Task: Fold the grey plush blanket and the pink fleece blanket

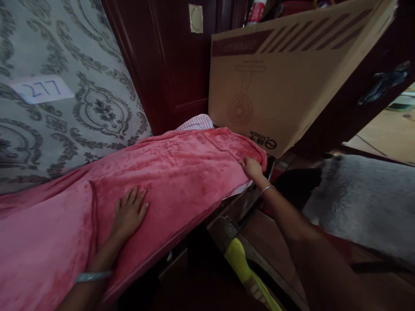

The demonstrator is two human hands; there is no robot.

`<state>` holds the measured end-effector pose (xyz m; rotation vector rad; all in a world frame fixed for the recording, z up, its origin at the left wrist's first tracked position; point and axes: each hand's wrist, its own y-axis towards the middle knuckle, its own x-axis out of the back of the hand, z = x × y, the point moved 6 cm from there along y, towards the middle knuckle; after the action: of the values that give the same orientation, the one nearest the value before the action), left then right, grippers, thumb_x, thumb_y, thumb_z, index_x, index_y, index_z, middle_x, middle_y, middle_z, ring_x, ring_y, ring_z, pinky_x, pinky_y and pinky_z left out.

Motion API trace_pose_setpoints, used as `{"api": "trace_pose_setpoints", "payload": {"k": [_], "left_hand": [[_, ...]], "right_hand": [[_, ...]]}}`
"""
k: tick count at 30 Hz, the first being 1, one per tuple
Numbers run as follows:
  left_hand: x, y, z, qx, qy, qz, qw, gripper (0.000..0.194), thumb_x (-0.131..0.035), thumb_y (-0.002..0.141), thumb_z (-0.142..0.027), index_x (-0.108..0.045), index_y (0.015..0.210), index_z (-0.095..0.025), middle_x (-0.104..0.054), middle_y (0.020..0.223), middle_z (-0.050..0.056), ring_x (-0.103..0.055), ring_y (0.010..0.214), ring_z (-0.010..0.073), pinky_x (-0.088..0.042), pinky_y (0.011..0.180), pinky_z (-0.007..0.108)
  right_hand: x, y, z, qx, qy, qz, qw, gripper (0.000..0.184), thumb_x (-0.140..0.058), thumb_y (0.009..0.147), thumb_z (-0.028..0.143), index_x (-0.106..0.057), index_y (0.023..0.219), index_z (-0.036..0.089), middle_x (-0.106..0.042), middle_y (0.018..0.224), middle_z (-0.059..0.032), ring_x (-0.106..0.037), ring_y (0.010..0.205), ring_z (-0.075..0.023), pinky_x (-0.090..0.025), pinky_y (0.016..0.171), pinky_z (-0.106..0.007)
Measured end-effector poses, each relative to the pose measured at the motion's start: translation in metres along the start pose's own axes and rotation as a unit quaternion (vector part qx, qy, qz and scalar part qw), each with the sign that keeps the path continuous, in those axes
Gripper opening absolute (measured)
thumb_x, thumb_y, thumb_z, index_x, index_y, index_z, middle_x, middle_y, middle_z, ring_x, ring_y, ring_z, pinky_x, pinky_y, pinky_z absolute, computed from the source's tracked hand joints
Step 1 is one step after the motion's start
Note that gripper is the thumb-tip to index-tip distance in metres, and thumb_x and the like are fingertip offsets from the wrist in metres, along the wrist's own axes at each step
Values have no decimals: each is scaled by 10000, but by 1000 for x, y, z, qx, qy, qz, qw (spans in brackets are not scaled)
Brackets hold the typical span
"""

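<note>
A pink plush blanket lies spread over a bed, from the lower left up to the far corner. My left hand rests flat on it, fingers stretched out, with a silver bangle on the wrist. My right hand reaches to the blanket's far right corner, its fingers closed on the blanket's edge beside the cardboard box. A thin bangle circles that wrist. A striped pink and white cloth peeks out behind the blanket's far edge.
A large cardboard fan box leans against a dark wooden wardrobe. A patterned grey panel with a "277" label rises at the left. A grey furry cover lies at the right. A yellow-green slipper sits below.
</note>
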<state>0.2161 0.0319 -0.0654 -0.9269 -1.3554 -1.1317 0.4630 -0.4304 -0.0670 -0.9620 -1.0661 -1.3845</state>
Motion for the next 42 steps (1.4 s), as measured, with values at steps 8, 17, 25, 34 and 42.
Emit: {"api": "trace_pose_setpoints", "payload": {"k": [8, 17, 25, 34, 42], "left_hand": [[10, 10, -79, -146, -76, -8, 986, 586, -415, 991, -417, -470, 1538, -212, -371, 1652, 117, -313, 1539, 311, -265, 1241, 579], [39, 79, -151, -259, -180, -13, 949, 402, -371, 1010, -306, -764, 1070, -244, -782, 1073, 79, -718, 980, 234, -552, 912, 388], [59, 275, -197, -84, -93, -1, 992, 362, -417, 999, -255, -704, 1178, -125, -683, 1315, 185, -619, 1246, 267, -440, 1085, 377], [18, 363, -243, -52, -119, 32, 991, 353, -510, 995, -405, -727, 1051, -133, -742, 1163, 176, -682, 1103, 272, -487, 914, 322], [27, 397, -236, -54, -156, -58, 985, 364, -339, 1057, -347, -645, 1171, -184, -705, 1254, 134, -626, 1178, 254, -444, 958, 335]], "right_hand": [[3, 5, 16, -23, -1, 10, 1000, 502, -378, 1069, 452, -674, 1194, 66, -721, 1165, -233, -692, 1105, -301, -504, 882, -331], [-10, -2, 18, -38, -13, -13, 999, 497, -373, 1066, 448, -574, 1346, 89, -703, 1198, -219, -700, 1089, -320, -521, 916, -405], [-18, 4, 14, -41, -15, 1, 999, 523, -334, 1061, 504, -590, 1330, 136, -713, 1159, -189, -722, 999, -339, -554, 847, -440], [-21, 5, 8, -67, -10, 0, 998, 472, -353, 1057, 482, -620, 1294, 175, -702, 1212, -181, -725, 976, -302, -547, 777, -369], [-23, 9, 3, -69, -22, 14, 997, 488, -359, 1053, 489, -603, 1333, 172, -731, 1150, -170, -725, 994, -316, -541, 772, -368]]}}
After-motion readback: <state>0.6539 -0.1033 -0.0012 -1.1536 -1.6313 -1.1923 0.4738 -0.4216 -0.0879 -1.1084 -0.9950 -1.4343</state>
